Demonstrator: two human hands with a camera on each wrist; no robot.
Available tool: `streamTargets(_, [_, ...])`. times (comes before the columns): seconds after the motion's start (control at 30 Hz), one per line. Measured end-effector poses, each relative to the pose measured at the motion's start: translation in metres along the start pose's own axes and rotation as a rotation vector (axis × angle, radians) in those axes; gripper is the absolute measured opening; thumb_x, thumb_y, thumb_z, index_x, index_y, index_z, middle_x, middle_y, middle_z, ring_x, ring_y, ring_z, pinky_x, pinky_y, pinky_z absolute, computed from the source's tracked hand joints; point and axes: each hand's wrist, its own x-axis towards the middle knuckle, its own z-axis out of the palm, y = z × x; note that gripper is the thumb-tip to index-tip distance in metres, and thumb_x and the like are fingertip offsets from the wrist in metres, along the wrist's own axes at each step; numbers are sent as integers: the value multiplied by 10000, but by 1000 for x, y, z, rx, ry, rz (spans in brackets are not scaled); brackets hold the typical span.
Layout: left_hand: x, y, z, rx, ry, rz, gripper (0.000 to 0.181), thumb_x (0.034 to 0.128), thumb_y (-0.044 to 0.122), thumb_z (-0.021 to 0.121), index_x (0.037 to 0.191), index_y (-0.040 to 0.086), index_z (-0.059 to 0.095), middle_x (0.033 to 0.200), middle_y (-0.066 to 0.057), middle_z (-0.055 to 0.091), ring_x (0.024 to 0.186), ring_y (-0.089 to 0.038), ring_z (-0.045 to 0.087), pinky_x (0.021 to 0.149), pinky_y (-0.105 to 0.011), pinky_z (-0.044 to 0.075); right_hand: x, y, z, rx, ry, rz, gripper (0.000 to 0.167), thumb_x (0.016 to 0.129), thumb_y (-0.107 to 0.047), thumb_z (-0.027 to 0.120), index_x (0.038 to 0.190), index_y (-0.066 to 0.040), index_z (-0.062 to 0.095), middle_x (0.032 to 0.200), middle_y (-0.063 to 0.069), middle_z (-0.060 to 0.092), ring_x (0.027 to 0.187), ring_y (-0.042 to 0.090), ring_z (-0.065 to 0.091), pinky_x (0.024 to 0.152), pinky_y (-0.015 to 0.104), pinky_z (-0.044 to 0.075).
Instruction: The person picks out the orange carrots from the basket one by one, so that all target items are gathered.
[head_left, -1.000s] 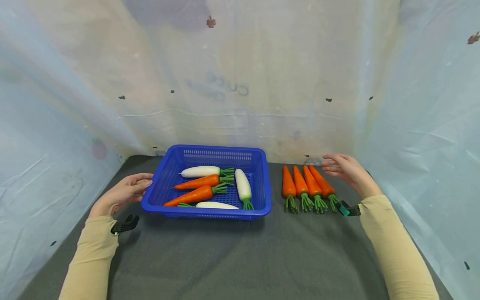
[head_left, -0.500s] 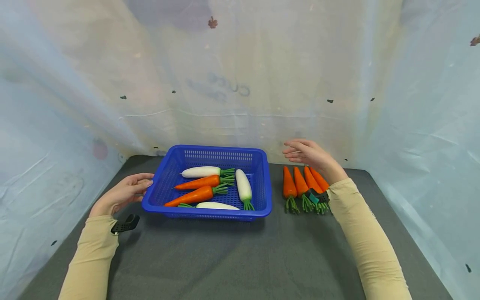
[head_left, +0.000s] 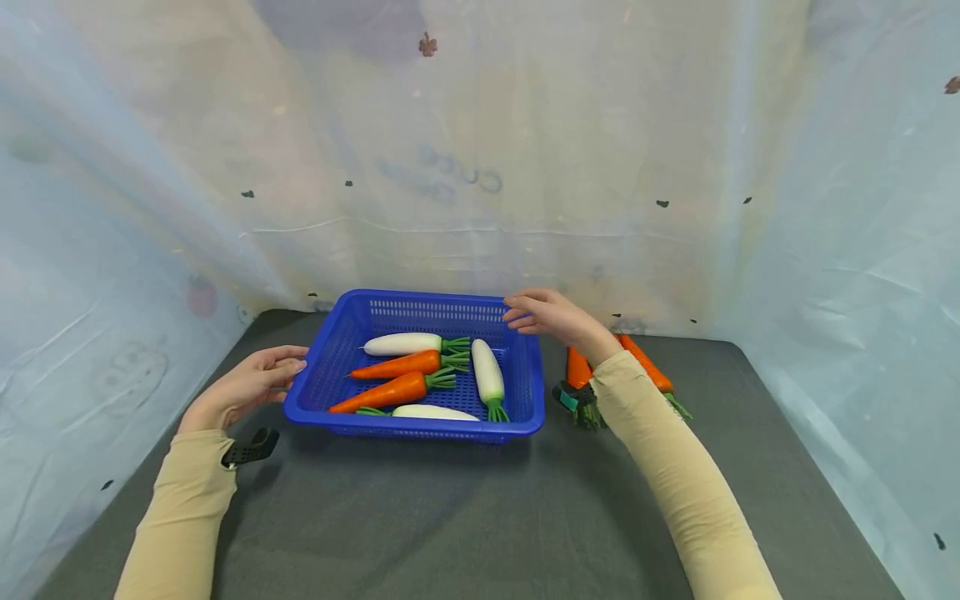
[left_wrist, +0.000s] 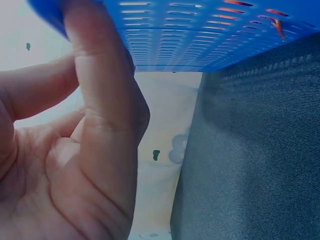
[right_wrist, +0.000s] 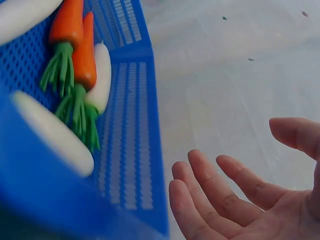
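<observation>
A blue plastic basket (head_left: 411, 425) holds white radishes (head_left: 487, 371) and two orange carrots (head_left: 397, 365), all with green tops. At the basket's left side, my left hand (head_left: 243, 387) holds the rim between thumb and fingers; the left wrist view shows the thumb (left_wrist: 102, 100) up against the blue rim. Over the basket's right rear corner hovers my right hand (head_left: 551, 318), fingers extended and nothing in it. Seen from the right wrist, its fingers (right_wrist: 225, 200) are spread apart beside the basket's wall. More carrots (head_left: 647, 364) lie right of the basket, partly hidden by my right forearm.
A dark grey cloth (head_left: 420, 517) covers the table under everything. Pale plastic sheeting (head_left: 585, 167) hangs close behind the table and along both sides. Each wrist wears a black band (head_left: 251, 447).
My right hand has swept left, from above the loose carrots to the basket's right rear corner. The forearm now covers part of those carrots. My left hand and the basket stay put.
</observation>
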Motion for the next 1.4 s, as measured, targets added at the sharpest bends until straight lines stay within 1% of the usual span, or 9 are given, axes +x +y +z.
streamTargets(0.1, [-1, 0, 0, 11, -5, -1, 627, 1001, 320, 504, 1457, -30, 253, 1190, -194, 578, 934, -258, 640, 804, -386, 537, 11, 2, 14, 15, -36, 9, 490, 1012, -267, 485, 1393, 30, 411, 1312, 292, 494, 1221, 410, 475, 1022, 445, 383])
streamTargets(0.3, [-3, 1, 1, 13, -7, 0, 636, 996, 339, 507, 1456, -24, 259, 1201, -191, 578, 948, -263, 640, 811, -389, 534, 26, -3, 35, -47, -104, 42, 509, 1007, -299, 492, 1410, 3, 418, 1279, 191, 557, 1250, 377, 461, 1051, 453, 344])
streamTargets(0.4, [-3, 2, 1, 11, -4, 4, 628, 997, 336, 506, 1449, -27, 265, 1187, -177, 586, 944, -261, 642, 808, -386, 536, 31, -7, 43, -52, -125, 46, 521, 1004, -313, 495, 1423, -14, 413, 1268, 155, 571, 1244, 353, 473, 1060, 453, 330])
streamTargets(0.57, [-3, 2, 1, 12, -10, 13, 631, 998, 328, 508, 1447, -35, 256, 1188, -188, 579, 937, -260, 645, 810, -384, 535, 44, -7, 52, 2, -155, 40, 525, 1006, -320, 494, 1418, -4, 414, 1302, 201, 541, 1223, 342, 497, 1062, 472, 321])
streamTargets(0.7, [-4, 1, 0, 16, -13, 7, 624, 1003, 320, 502, 1449, -38, 251, 1193, -184, 578, 944, -249, 643, 815, -382, 533, 55, -2, 59, 33, -169, 71, 520, 1002, -329, 501, 1413, -22, 418, 1346, 233, 498, 1251, 371, 464, 1067, 479, 312])
streamTargets(0.8, [-4, 1, 0, 14, -10, -2, 620, 1006, 315, 497, 1450, -38, 248, 1184, -169, 584, 943, -240, 642, 813, -383, 533, 63, 3, 64, -13, -178, 89, 507, 1001, -336, 502, 1407, -42, 432, 1358, 227, 489, 1270, 369, 443, 1073, 474, 304])
streamTargets(0.97, [-4, 1, 0, 7, -14, 1, 623, 1003, 321, 501, 1449, -35, 252, 1188, -162, 585, 950, -240, 644, 815, -383, 533, 71, 6, 72, -111, -202, 76, 514, 1003, -351, 489, 1408, -40, 437, 1366, 220, 486, 1276, 353, 436, 1079, 465, 297])
streamTargets(1.23, [-4, 1, 2, 2, -17, -1, 620, 1000, 321, 506, 1447, -32, 259, 1166, -146, 600, 941, -237, 643, 808, -380, 535, 74, 9, 83, -158, -228, 127, 591, 984, -415, 502, 1437, -53, 389, 1355, 211, 494, 1295, 350, 417, 1083, 476, 283])
streamTargets(1.4, [-3, 1, 1, 8, -16, 3, 620, 1000, 323, 505, 1446, -33, 262, 1166, -154, 595, 940, -238, 642, 807, -381, 535, 76, 12, 86, -206, -234, 159, 609, 981, -441, 490, 1439, -51, 394, 1325, 200, 513, 1284, 357, 427, 1071, 479, 305])
